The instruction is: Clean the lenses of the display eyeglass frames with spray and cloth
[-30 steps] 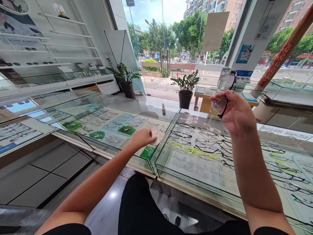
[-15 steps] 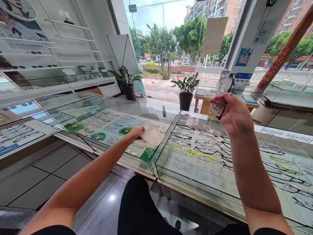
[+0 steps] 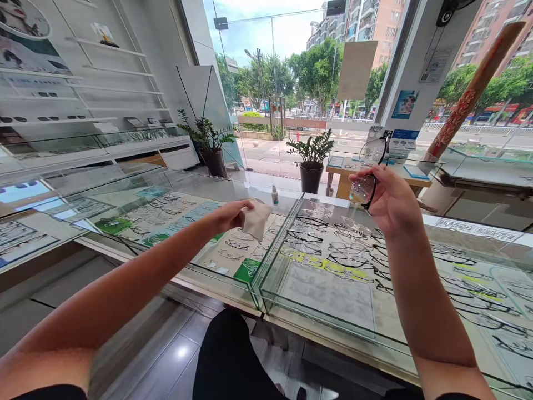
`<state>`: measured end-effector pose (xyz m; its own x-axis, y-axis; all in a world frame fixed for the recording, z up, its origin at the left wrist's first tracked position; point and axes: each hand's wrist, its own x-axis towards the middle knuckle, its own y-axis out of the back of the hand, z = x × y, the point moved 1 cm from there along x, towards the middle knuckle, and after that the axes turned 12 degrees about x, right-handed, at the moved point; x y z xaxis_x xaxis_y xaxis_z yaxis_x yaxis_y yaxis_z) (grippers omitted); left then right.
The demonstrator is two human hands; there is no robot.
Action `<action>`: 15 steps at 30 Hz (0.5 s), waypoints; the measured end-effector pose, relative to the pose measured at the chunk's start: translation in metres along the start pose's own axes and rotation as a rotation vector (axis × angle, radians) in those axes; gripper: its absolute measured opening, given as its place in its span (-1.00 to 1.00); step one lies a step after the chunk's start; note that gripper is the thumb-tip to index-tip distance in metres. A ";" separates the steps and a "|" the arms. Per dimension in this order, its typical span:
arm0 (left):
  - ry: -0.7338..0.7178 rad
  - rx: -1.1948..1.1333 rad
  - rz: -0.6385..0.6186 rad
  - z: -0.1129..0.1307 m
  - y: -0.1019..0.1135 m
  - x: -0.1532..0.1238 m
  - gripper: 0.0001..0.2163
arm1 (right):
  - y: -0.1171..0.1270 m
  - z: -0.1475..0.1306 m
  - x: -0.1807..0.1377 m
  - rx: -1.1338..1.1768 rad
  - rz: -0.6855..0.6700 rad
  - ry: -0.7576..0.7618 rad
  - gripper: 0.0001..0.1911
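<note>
My left hand pinches a beige cleaning cloth, which hangs from the fingers just above the glass counter. Raised at the right, my right hand grips a pair of eyeglasses by the frame. The eyeglasses are turned on end, one lens above the other, and droplets speckle both lenses. Fingertips reach behind the lower lens. Past the cloth, a small spray bottle stands upright on the counter glass.
Rows of eyeglass frames lie inside the display case under the glass. Green cards are among them. Potted plants stand beyond the counter, before a large window. A wooden table is at the back right.
My left hand has lifted the cloth slightly, and the cloth now hangs more bunched. My right hand still holds the eyeglasses up. The whole view has shifted a little.
</note>
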<state>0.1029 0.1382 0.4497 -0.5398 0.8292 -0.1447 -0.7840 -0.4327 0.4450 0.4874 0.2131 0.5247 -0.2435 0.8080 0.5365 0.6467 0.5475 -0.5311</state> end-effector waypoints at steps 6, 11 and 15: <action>-0.184 -0.249 -0.203 0.092 -0.031 -0.014 -0.78 | -0.001 -0.001 -0.001 0.014 -0.002 -0.020 -0.73; -0.513 -0.521 -0.368 0.150 -0.085 -0.036 -0.70 | 0.002 -0.006 0.002 0.016 0.019 0.002 -0.77; -0.545 -0.685 -0.448 0.165 -0.118 -0.048 -0.58 | 0.004 -0.013 0.003 0.086 0.050 -0.001 -0.79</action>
<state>0.2719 0.2077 0.5498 -0.0687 0.9420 0.3286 -0.9827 -0.0071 -0.1852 0.4991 0.2147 0.5326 -0.2136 0.8350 0.5072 0.5939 0.5232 -0.6112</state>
